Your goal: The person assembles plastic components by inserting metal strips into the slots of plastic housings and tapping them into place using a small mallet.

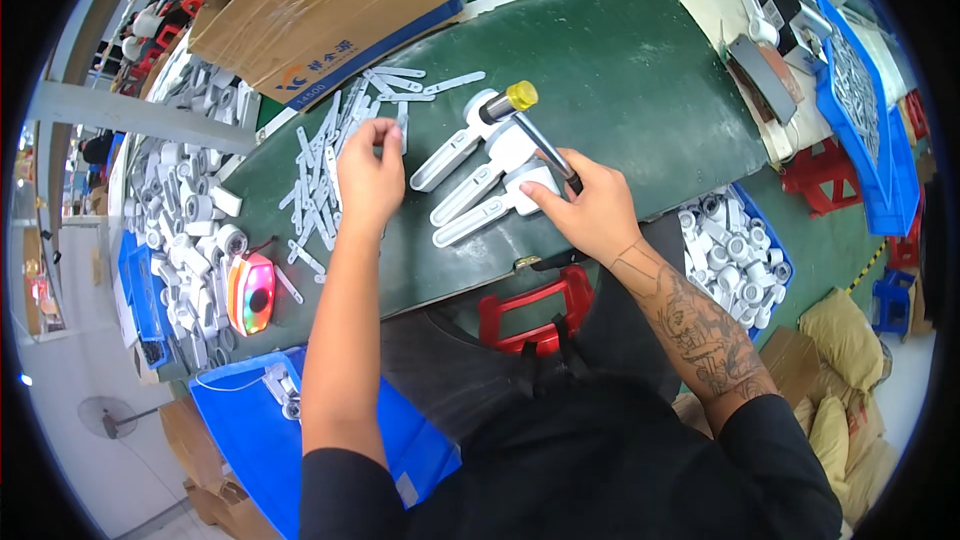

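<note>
My right hand [590,202] is closed round the dark handle of a hammer [545,148] with a metal head and a yellow face. Its thumb rests by the nearest of three white plastic housings, each with a round head and a long handle. The housings [462,192] lie side by side on the green table [640,90], handles pointing left. The hammer head lies over the farthest one. Left of them, my left hand [370,175] hovers at a pile of flat grey plastic strips [318,190], its fingers curled together. What they hold, if anything, is hidden.
A large cardboard box [330,15] stands at the far left. White plastic parts [185,240] are heaped left of a colourful lit device [252,294]. A bin of round white parts [735,265] sits at the right, near a red stool [540,310] at the table edge.
</note>
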Available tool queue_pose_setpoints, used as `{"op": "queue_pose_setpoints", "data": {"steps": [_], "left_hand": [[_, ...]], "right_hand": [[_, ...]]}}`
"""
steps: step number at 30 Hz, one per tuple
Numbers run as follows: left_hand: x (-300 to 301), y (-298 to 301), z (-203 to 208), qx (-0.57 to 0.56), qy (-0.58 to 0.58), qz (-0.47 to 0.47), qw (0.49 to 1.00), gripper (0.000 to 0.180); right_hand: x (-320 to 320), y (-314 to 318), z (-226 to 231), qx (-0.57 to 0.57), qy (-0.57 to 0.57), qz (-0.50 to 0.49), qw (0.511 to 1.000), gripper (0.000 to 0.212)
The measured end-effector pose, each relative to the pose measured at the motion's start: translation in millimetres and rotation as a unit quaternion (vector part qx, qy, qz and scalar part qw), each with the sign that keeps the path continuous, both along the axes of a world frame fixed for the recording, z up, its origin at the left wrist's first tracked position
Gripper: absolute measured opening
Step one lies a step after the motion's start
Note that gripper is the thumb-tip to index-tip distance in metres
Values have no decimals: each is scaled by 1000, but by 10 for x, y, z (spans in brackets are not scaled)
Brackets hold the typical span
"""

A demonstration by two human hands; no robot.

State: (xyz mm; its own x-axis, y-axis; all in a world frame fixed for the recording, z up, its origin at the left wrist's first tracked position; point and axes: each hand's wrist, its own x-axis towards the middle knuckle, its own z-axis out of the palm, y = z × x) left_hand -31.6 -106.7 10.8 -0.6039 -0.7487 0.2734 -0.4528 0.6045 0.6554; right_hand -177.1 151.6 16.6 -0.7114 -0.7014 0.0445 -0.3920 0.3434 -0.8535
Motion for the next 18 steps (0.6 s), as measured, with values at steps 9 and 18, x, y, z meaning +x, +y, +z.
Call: {"op": "queue_pose_setpoints", "data": {"steps": [9, 18], "left_hand": [[395, 1051, 57, 19, 35, -106, 994, 15], [746, 740, -222, -112, 2, -4, 994, 14]], "right_hand": [[10, -45, -60, -2, 26, 5, 1000, 57], [12, 144, -234, -65, -59, -2, 996, 67]]}}
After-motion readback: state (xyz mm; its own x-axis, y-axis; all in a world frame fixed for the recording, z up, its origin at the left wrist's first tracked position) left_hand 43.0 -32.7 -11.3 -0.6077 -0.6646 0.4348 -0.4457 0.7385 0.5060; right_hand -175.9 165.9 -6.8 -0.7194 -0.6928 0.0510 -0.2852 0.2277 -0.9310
